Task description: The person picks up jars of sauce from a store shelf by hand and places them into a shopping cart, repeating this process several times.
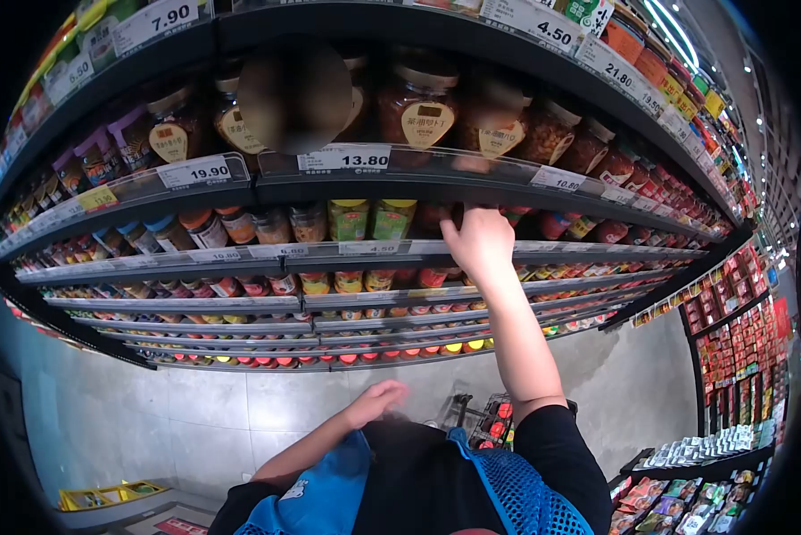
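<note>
My right hand (483, 239) reaches up to the shelving, its back towards me at the dark shelf edge under the large jars. Its fingers are hidden there, so I cannot see what they hold, if anything. Close to its left side stand jars with yellow-green lids (392, 218). Above it, a glass jar with a cream label (425, 125) stands behind a clear rail. A similar labelled jar (500, 135) is partly blurred. Low in front of my body hangs my left hand (378, 403), slightly smeared, fingers stretched out and holding nothing.
Price tags (343, 159) run along the shelf fronts, with several lower rows of jars beneath. A wire cart or basket (491, 421) with red-topped items stands on the grey floor (213, 397). Hanging packets (739, 330) fill a rack at the right. A yellow crate (111, 495) sits lower left.
</note>
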A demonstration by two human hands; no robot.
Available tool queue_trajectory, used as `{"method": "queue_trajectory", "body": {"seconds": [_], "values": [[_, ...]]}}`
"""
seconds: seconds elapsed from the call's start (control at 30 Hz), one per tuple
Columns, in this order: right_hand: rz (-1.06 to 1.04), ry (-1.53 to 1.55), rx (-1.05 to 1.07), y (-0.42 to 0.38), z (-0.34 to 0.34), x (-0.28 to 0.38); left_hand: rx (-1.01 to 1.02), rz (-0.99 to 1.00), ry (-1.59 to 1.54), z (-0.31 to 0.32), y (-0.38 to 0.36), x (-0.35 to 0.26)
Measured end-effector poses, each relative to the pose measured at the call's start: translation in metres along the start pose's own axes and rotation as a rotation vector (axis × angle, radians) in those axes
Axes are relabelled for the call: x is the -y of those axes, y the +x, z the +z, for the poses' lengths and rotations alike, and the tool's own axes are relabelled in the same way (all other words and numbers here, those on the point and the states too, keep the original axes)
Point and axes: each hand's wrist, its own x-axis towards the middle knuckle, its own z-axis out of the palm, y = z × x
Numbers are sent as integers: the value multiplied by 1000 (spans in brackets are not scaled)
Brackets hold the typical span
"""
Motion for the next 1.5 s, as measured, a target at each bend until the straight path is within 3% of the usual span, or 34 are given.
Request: {"method": "queue_trajectory", "body": {"seconds": [0.57,0.77,1.0,1.1,1.17,1.27,1.37,1.5], "values": [[153,287,22,4,-20,-21,94,-5,45,5,19,-1],[-22,240,-239,-6,-8,-40,139,2,68,8,25,-1],[-72,362,-234,-22,-18,-46,195,-3,104,15,36,-7],[-114,381,-330,-28,-15,-49,222,-19,89,19,35,-12],[-50,450,-243,-38,-19,-50,234,-20,65,20,37,-13],[-104,530,-394,-49,-19,-52,257,-43,1,24,38,-12],[-99,623,-444,-67,-20,-56,276,-141,26,27,45,-8],[-122,710,-604,-103,-30,-71,346,-37,278,34,59,5]]}}
